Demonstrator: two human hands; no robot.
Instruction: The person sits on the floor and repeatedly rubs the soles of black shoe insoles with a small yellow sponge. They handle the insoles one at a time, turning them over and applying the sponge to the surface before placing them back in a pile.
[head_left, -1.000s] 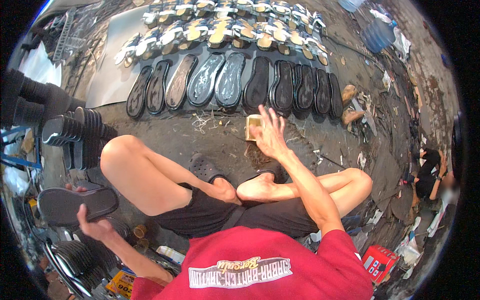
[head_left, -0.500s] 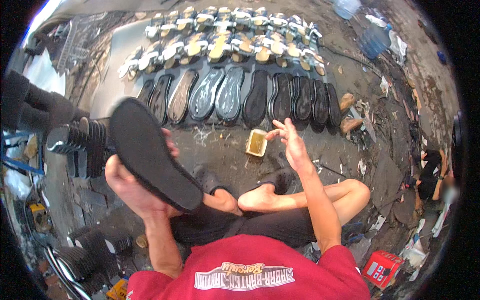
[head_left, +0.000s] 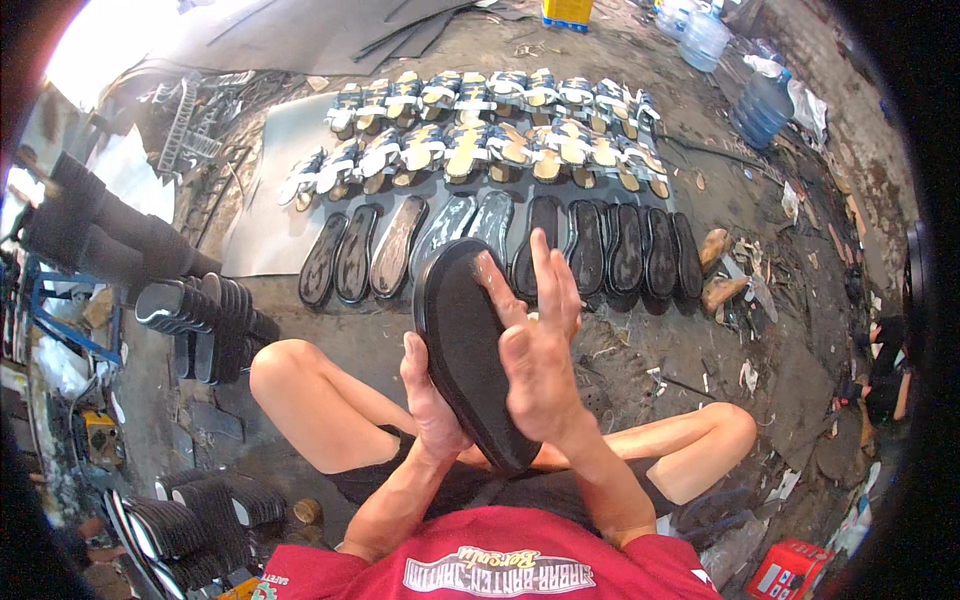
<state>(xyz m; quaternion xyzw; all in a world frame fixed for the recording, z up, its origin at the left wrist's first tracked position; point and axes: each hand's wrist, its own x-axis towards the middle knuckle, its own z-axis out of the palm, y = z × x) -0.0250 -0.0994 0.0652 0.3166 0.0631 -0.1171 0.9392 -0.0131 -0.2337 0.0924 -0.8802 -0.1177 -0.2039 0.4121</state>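
A black shoe sole [head_left: 465, 350] is tilted up in front of my chest, held from its left edge and underside by my left hand [head_left: 437, 405], thumb along the rim. My right hand [head_left: 545, 360] is over the sole's right side, fingers stretched and spread. Its index finger lies on the sole's upper face, where a wet, shiny smear shows near the fingertip. Beyond them a row of black soles [head_left: 355, 255] lies on a grey sheet [head_left: 265, 230]; some have glossy, wet-looking faces. The small pale container seen earlier is hidden now.
Two rows of strapped sandal uppers on lasts [head_left: 460, 150] stand behind the soles. Stacked soles [head_left: 205, 320] are at my left, with more soles [head_left: 200, 520] at lower left. A red box [head_left: 790, 570] is at lower right, blue water jugs [head_left: 760, 110] at far right. Scraps litter the ground.
The sole has moved right to the middle, in my left hand. My right hand has come from beside the pale container onto the sole's face. My left knee has swung outward; the view has shifted.
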